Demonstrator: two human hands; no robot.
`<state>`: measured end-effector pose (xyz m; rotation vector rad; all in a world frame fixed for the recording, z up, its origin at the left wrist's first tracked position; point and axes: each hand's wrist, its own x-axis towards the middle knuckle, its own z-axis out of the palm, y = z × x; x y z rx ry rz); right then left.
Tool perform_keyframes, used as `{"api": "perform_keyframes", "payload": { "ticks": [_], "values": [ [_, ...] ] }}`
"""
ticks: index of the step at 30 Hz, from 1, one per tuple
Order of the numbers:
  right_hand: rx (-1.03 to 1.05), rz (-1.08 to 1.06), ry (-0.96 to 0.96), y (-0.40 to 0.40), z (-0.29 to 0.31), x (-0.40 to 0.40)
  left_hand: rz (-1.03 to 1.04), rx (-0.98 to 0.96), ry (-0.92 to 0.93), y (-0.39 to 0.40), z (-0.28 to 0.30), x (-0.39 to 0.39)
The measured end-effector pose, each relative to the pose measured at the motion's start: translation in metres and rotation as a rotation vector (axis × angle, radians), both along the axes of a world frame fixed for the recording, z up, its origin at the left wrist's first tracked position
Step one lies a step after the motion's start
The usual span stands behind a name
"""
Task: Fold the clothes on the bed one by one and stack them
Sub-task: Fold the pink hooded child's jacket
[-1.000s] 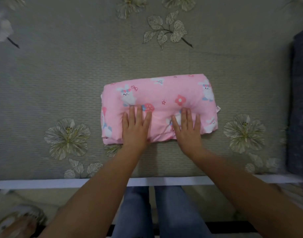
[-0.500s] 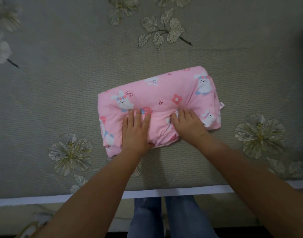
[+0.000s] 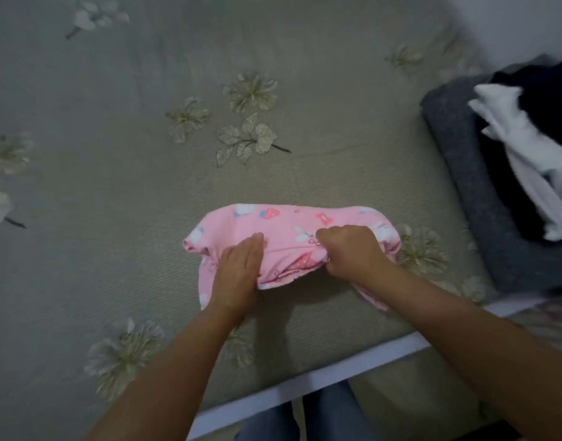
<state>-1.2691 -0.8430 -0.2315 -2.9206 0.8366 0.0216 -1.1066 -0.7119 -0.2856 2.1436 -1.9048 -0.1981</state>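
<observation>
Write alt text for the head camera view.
Two hands lift a folded pink printed garment off a grey-green floral bed: the left hand clasps its near edge, the right hand grips it. A pile of clothes lies at right.

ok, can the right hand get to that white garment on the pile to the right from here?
Probably not yet. The right hand is gripping the pink folded garment, as is the left hand. The bed between it and the white garment looks bare, so once it lets go the way seems free.
</observation>
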Motion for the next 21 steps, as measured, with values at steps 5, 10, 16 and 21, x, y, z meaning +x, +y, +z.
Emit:
{"api": "perform_keyframes", "payload": {
  "ticks": [5,10,16,21],
  "values": [
    [-0.17,-0.193,0.054,-0.013,0.051,-0.046,-0.233,-0.185,-0.027,-0.074,0.051,-0.009],
    [-0.372,-0.401,0.046,-0.046,0.126,-0.119,-0.427,-0.422,-0.025,-0.156,0.122,-0.074],
    [-0.575,-0.584,-0.046,-0.111,0.21,-0.231,-0.586,-0.688,-0.004,-0.267,0.195,-0.188],
    [-0.689,-0.737,-0.183,-0.178,0.226,-0.311,-0.704,-0.839,-0.062,-0.375,0.225,-0.282]
  ]
}}
